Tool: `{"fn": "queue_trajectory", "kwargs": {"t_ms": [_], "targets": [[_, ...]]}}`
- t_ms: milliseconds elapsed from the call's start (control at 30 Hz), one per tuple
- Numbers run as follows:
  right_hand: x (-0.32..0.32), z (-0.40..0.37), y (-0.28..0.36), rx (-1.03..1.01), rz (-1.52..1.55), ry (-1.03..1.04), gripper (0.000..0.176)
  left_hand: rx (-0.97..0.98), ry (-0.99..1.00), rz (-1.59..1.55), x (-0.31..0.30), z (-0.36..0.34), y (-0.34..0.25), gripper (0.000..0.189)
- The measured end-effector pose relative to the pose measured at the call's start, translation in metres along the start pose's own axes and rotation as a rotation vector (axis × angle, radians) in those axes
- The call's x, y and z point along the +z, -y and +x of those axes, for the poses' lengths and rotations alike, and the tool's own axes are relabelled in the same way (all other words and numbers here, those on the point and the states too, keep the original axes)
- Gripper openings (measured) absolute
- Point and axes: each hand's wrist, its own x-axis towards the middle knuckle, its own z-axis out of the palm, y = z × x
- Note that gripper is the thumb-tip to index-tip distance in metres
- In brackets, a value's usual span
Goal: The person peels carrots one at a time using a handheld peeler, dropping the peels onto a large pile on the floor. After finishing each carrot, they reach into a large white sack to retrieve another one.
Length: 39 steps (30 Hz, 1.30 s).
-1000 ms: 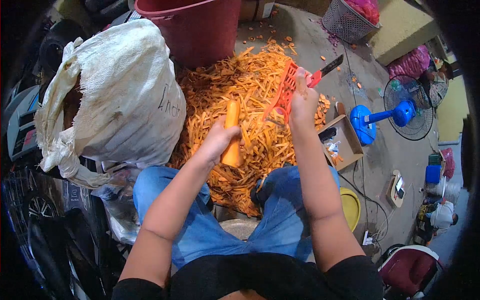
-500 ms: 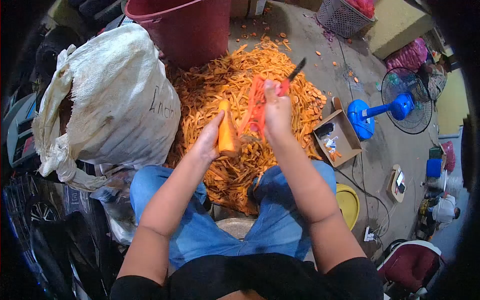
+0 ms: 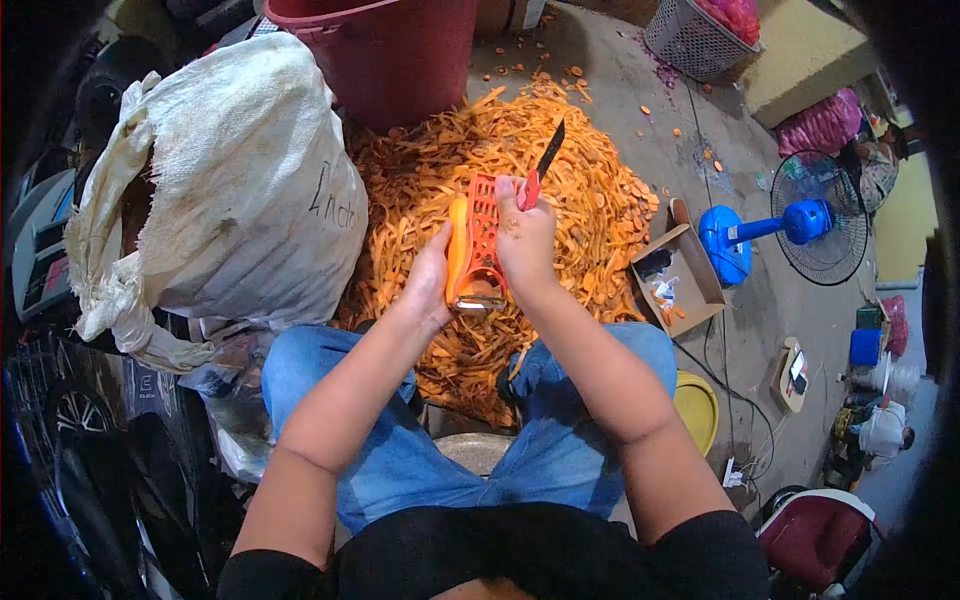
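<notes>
My left hand is closed around a peeled orange carrot, held upright over the pile. Against the carrot's right side lies a red peeler with a perforated handle, its metal blade end near the carrot's lower end. My right hand grips this peeler and also a red-handled knife, whose dark blade points up and away. Beneath both hands spreads a large heap of orange carrot peelings, with round cut ends along its right side.
A stuffed white sack stands left of the heap, with a dark red bin behind. To the right are a cardboard box, a blue fan, cables and a yellow lid. A person is at far right.
My right hand has brought the peeler leftward and down onto the carrot. The knife tip has shifted left. My left hand still holds the carrot, now more upright.
</notes>
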Motion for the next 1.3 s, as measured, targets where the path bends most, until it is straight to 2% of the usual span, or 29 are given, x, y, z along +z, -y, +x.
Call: {"fn": "queue_trajectory", "kwargs": {"t_ms": [200,400,567,833,900,933,1000,1100,1200,1267,1300], "targets": [[-0.001,0.001,-0.004,-0.104,0.044,-0.020,0.027,-0.006,-0.017,0.052,-0.001,-0.005,0.008,0.037],[0.000,-0.002,0.003,-0.100,-0.150,-0.074,0.026,0.016,-0.043,0.165,-0.001,-0.003,0.008,0.039],[0.001,-0.003,0.005,-0.205,-0.272,-0.123,0.026,0.028,-0.070,0.263,0.003,-0.005,0.003,0.041],[0.003,0.000,-0.005,-0.202,-0.243,-0.118,0.026,0.071,-0.097,0.364,-0.002,-0.007,-0.001,0.040],[-0.002,0.007,-0.002,-0.190,-0.280,-0.113,0.025,0.046,0.005,0.447,-0.008,-0.009,0.001,0.038],[-0.005,0.016,0.003,-0.194,-0.189,-0.179,0.025,-0.009,-0.089,0.394,0.002,-0.017,0.012,0.036],[-0.014,0.030,0.004,-0.195,-0.104,-0.249,0.024,-0.051,-0.138,0.429,0.008,-0.025,0.023,0.037],[-0.023,0.047,-0.003,-0.430,-0.357,-0.417,0.021,-0.102,-0.056,0.504,0.010,-0.036,0.012,0.037],[-0.039,0.060,0.006,-0.383,-0.266,-0.523,0.021,-0.176,-0.026,0.516,0.016,-0.048,0.012,0.037],[-0.053,0.072,0.003,-0.353,-0.248,-0.564,0.022,-0.151,0.123,0.707,0.018,-0.056,0.023,0.038],[-0.058,0.075,0.001,-0.304,-0.218,-0.607,0.022,-0.170,0.112,0.714,0.023,-0.059,0.020,0.039]]}}
